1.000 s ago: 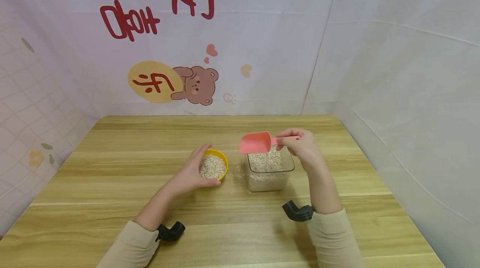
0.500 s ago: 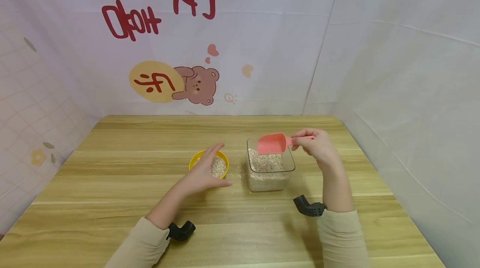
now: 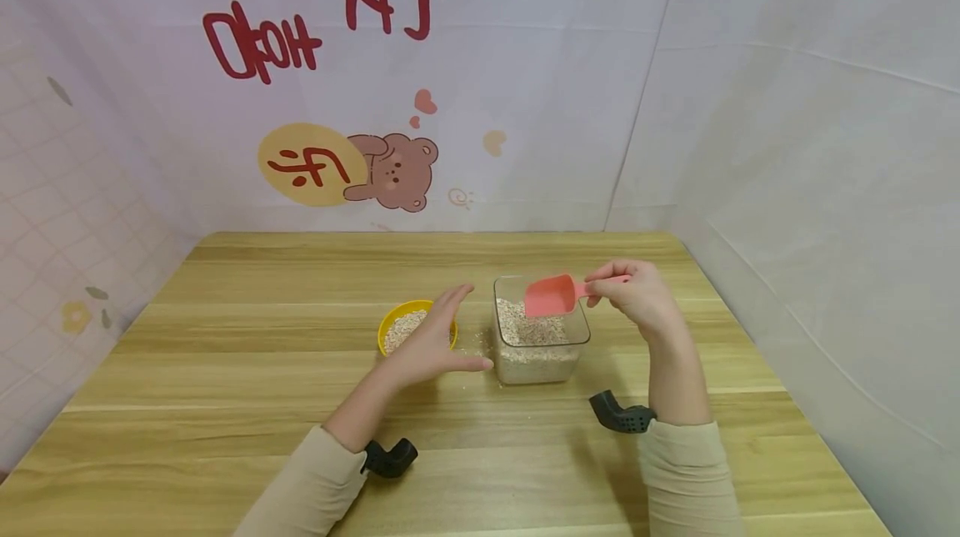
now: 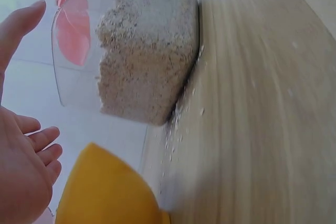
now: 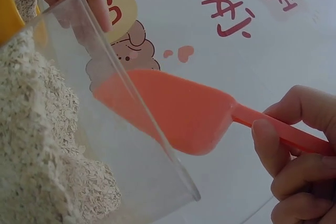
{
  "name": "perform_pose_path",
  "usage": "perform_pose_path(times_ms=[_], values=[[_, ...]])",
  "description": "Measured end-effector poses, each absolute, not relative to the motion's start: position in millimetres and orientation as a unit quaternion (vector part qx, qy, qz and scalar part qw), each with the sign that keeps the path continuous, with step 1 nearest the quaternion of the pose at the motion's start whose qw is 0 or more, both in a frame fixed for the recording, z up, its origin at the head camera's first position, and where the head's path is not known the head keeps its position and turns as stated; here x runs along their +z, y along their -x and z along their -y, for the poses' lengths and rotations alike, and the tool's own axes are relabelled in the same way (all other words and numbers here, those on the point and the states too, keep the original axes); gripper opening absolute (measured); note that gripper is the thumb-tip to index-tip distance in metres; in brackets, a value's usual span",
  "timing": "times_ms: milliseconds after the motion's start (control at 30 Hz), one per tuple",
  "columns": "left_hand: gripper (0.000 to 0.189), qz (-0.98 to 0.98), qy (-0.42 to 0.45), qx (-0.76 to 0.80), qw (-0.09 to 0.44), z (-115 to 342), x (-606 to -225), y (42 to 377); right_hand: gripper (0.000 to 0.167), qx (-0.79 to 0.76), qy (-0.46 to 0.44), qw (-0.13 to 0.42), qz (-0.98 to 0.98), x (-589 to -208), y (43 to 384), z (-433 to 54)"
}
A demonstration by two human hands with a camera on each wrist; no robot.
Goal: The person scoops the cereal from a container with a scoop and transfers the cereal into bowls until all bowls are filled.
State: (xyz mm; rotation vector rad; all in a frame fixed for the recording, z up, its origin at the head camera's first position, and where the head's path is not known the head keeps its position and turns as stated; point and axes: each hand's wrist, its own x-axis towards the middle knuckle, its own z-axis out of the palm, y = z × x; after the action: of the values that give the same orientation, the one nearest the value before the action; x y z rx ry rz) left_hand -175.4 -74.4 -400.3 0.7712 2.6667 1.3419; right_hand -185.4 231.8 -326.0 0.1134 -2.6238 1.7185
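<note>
My right hand point(image 3: 637, 297) pinches the handle of a pink scoop point(image 3: 551, 296). In the right wrist view the scoop's tip dips past the rim of a clear square container point(image 5: 173, 174), above the flakes inside. Pale oat flakes point(image 4: 144, 56) fill the container's lower part. My left hand point(image 3: 431, 349), thumb and fingers spread, hovers between a yellow bowl point(image 3: 384, 335) and the container, its thumb tip near the container's left wall. Oat flakes lie in the bowl too, and the left hand hides part of it in the head view.
Loose flakes point(image 3: 480, 345) are scattered on the wooden table point(image 3: 225, 404) between bowl and container. A black wrist mount point(image 3: 390, 459) sits at the left sleeve, another mount point(image 3: 621, 414) at the right one. A printed cloth point(image 3: 570, 103) hangs behind the table.
My left hand has let go of the yellow bowl and moved right toward the container. The right hand has shifted right with the scoop, whose bowl is now over the container and slightly lower.
</note>
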Motion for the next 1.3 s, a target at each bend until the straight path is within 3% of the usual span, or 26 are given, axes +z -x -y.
perform_pose_path(times_ms=[1300], values=[[0.114, -0.85, -0.229, 0.47, 0.061, 38, -409, 194, 0.012, 0.5, -0.049, -0.017, 0.865, -350, 197, -217]])
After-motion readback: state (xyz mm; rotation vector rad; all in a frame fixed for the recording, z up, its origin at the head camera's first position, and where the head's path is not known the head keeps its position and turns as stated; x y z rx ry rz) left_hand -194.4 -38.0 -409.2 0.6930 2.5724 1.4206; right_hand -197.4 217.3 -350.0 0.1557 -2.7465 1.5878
